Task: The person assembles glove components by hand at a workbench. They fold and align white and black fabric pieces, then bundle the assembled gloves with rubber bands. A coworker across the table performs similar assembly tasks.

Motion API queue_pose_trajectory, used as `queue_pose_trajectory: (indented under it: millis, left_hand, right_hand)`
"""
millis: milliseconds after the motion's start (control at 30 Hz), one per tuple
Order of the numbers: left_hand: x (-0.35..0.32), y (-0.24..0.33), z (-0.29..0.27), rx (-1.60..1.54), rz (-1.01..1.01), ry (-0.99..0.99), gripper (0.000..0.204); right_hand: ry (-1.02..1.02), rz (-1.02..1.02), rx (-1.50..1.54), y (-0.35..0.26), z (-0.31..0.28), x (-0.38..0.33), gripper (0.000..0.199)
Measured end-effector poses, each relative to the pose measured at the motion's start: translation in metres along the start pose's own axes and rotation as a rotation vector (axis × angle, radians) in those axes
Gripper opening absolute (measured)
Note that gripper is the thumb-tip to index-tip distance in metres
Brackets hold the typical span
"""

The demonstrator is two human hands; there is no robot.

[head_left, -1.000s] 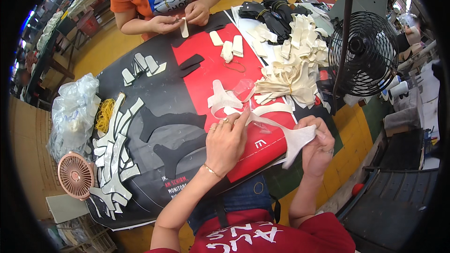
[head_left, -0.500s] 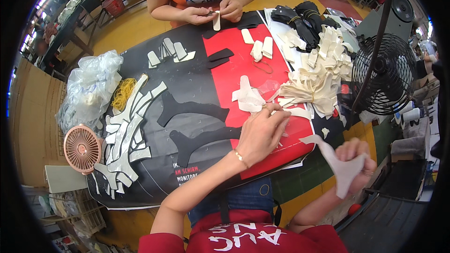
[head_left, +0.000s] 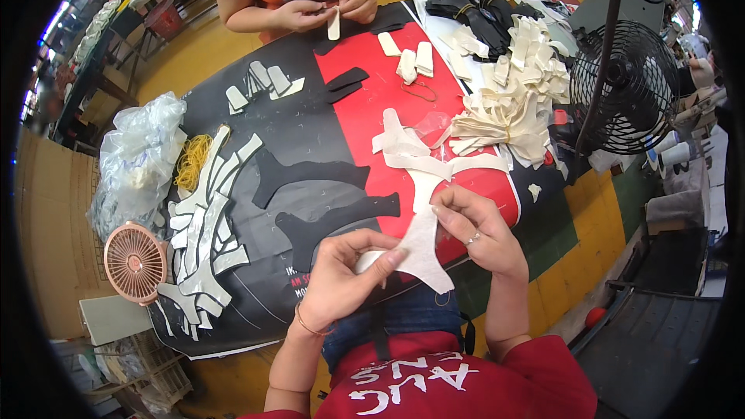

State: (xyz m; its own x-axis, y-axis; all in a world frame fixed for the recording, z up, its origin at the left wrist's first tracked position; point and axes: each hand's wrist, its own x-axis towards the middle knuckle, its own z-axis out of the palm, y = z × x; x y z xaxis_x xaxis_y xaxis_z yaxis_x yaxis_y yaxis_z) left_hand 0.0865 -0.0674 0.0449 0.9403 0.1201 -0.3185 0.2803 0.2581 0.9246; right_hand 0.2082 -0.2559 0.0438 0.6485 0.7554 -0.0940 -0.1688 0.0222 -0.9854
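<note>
A white Y-shaped fabric piece [head_left: 424, 237] is stretched between my hands above the table's near edge. My left hand [head_left: 346, 273] pinches its left arm between thumb and fingers. On its upper arm my right hand [head_left: 483, 234] has a grip with thumb and fingertips. Just beyond, similar white pieces [head_left: 419, 157] lie overlapping on the red part of the table cover. Two black Y-shaped pieces [head_left: 309, 176] rest to the left, one nearer me than the other. Farther left, several glossy white-grey pieces [head_left: 203, 244] are spread in an overlapping row.
Cream fabric pieces [head_left: 518, 101] form a heap at the right, with black bundles [head_left: 485, 9] behind. A black wire fan [head_left: 623, 84] stands beyond the right edge. On the left are a plastic bag [head_left: 140, 157], yellow rubber bands [head_left: 194, 161] and a pink fan [head_left: 135, 264]. Opposite, a co-worker's hands hold a cream strip [head_left: 334, 25].
My right hand has swung in from the far right with the white fabric piece. My left hand has left the white pieces on the red area and taken hold of that piece's left arm.
</note>
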Motion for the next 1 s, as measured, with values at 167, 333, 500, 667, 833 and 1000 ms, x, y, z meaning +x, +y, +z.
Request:
queue_pose_trajectory:
  millis: [167,333,500,667,833,1000]
  left_hand:
    - [0.001,-0.01,-0.008,0.093,0.057,0.151,0.019]
    - [0.001,-0.017,-0.007,0.207,0.091,0.286,0.018]
    - [0.001,-0.023,-0.007,0.244,0.062,0.301,0.019]
    - [0.003,-0.033,-0.003,0.97,0.571,0.587,0.033]
    - [-0.006,-0.041,0.009,0.701,0.577,0.388,0.031]
    - [-0.002,-0.041,0.016,0.578,0.468,0.507,0.04]
  right_hand:
    - [-0.046,0.024,0.012,0.021,0.009,0.0,0.033]
    - [-0.012,0.085,-0.03,0.034,0.014,-0.008,0.03]
    - [0.012,0.152,-0.031,0.039,0.017,-0.011,0.023]
    - [0.073,0.156,-0.049,0.046,0.019,-0.011,0.017]
    - [0.115,0.121,-0.238,0.045,0.026,-0.01,0.019]
    - [0.078,-0.072,-0.393,0.029,0.032,-0.019,0.017]
